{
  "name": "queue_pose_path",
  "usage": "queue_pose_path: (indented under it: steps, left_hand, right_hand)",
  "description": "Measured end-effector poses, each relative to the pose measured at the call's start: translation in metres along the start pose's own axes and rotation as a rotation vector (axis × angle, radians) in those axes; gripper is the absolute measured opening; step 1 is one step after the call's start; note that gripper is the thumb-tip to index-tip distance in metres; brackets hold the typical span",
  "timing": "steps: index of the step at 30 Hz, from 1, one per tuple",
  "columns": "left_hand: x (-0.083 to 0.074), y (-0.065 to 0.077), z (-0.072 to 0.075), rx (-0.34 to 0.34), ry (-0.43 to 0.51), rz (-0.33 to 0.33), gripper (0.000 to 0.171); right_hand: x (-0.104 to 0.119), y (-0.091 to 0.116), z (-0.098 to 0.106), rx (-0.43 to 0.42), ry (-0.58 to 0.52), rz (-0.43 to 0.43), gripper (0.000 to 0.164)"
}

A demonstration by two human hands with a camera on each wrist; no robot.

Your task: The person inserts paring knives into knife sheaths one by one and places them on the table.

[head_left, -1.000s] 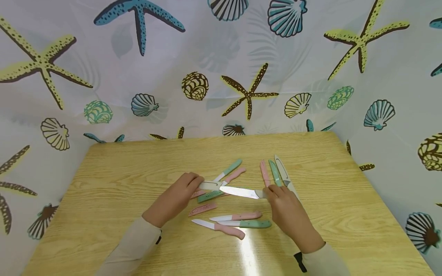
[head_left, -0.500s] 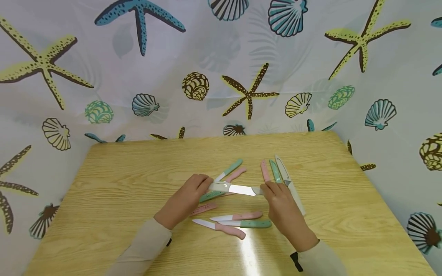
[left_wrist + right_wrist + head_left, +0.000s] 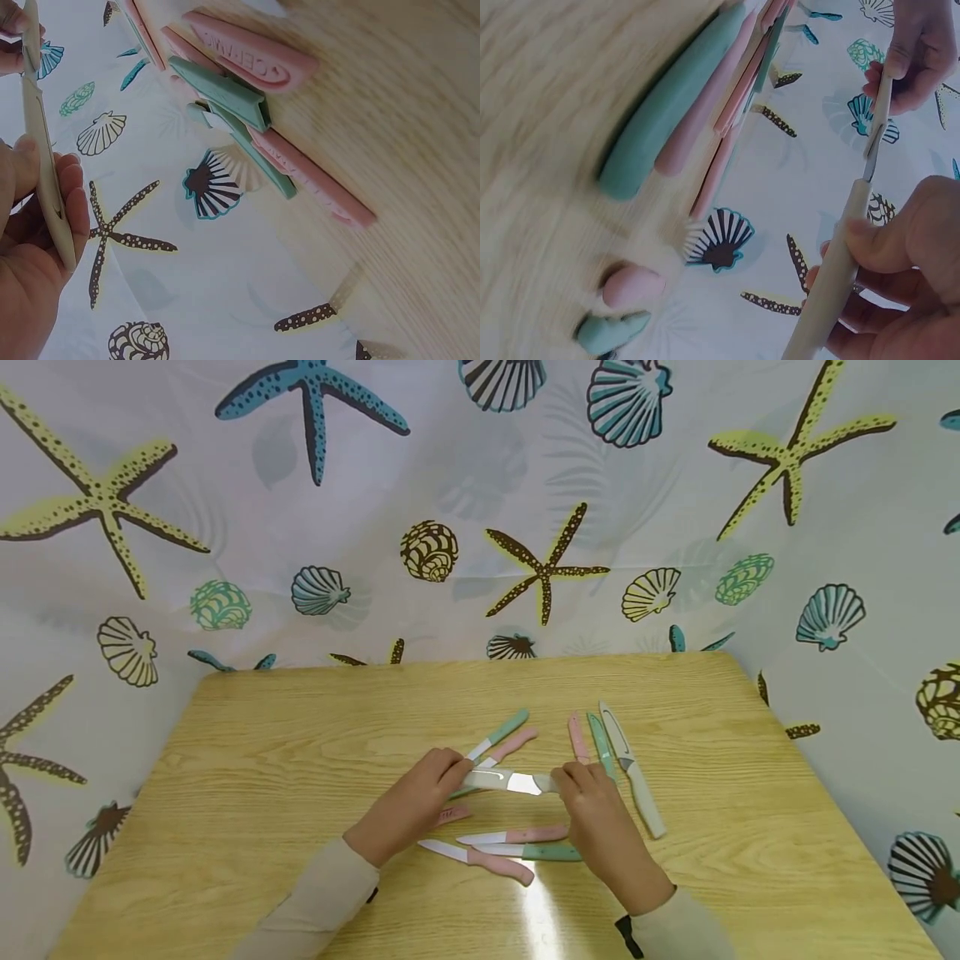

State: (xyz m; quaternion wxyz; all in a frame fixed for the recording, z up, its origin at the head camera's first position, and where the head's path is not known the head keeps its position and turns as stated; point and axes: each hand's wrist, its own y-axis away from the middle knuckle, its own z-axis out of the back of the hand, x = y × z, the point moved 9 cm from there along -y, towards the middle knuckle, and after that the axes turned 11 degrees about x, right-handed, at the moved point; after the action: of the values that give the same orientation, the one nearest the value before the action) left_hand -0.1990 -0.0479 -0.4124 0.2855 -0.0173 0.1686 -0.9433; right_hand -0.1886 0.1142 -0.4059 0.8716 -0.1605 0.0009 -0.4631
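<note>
In the head view my left hand (image 3: 412,802) grips a cream knife sheath (image 3: 487,778); its fingers and thumb wrap the sheath (image 3: 49,187) in the left wrist view. Opposite it, my right hand (image 3: 603,827) holds a cream-handled knife (image 3: 829,277) by the handle. The white blade (image 3: 523,783) points left, its front part inside the sheath and a short stretch near the handle showing. Both are held in the air over the table. Beneath my left hand lie a pink sheath (image 3: 454,814) and a green sheath (image 3: 217,90), partly covered.
On the wooden table (image 3: 300,718), a green-handled knife (image 3: 508,725) and a pink-handled one (image 3: 517,743) lie behind the hands. Nearer are another pink knife (image 3: 501,865) and a green one (image 3: 551,852), blades bare. At right rests a cream knife in its sheath (image 3: 643,797).
The blade has slid deeper into the sheath, so less of it shows. My left hand has moved right and my right hand slightly left, closing the distance between them.
</note>
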Motion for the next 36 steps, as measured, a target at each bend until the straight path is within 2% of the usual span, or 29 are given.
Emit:
queue_pose_path:
  steps: [7,12,16,24,31,34,36]
  left_hand:
    - [-0.006,-0.003,-0.005,0.01,-0.009,-0.004,0.055]
    - [-0.009,-0.006,-0.008,0.016,-0.032,0.008,0.055]
    - [-0.009,-0.005,-0.008,0.012,-0.012,0.01,0.052]
    - [-0.005,-0.001,-0.01,0.029,0.006,-0.019,0.049]
    - [-0.004,-0.005,-0.013,0.034,-0.053,-0.08,0.046]
    - [0.006,-0.005,-0.01,0.017,-0.031,-0.04,0.049]
    - [0.018,-0.003,-0.006,-0.004,-0.055,0.035,0.048]
  right_hand:
    - [0.007,0.0,-0.005,-0.001,-0.016,-0.002,0.046]
    - [0.011,-0.001,-0.004,-0.049,0.003,0.004,0.043]
    - [0.012,0.001,-0.006,-0.069,-0.017,0.004,0.04]
    - [0.012,0.001,-0.011,0.008,-0.019,0.037,0.032]
    - [0.008,0.006,-0.012,0.064,-0.028,0.065,0.025]
    - [0.001,0.01,-0.008,0.065,-0.057,0.052,0.027]
    - [-0.01,0.013,-0.004,0.062,-0.087,0.013,0.029]
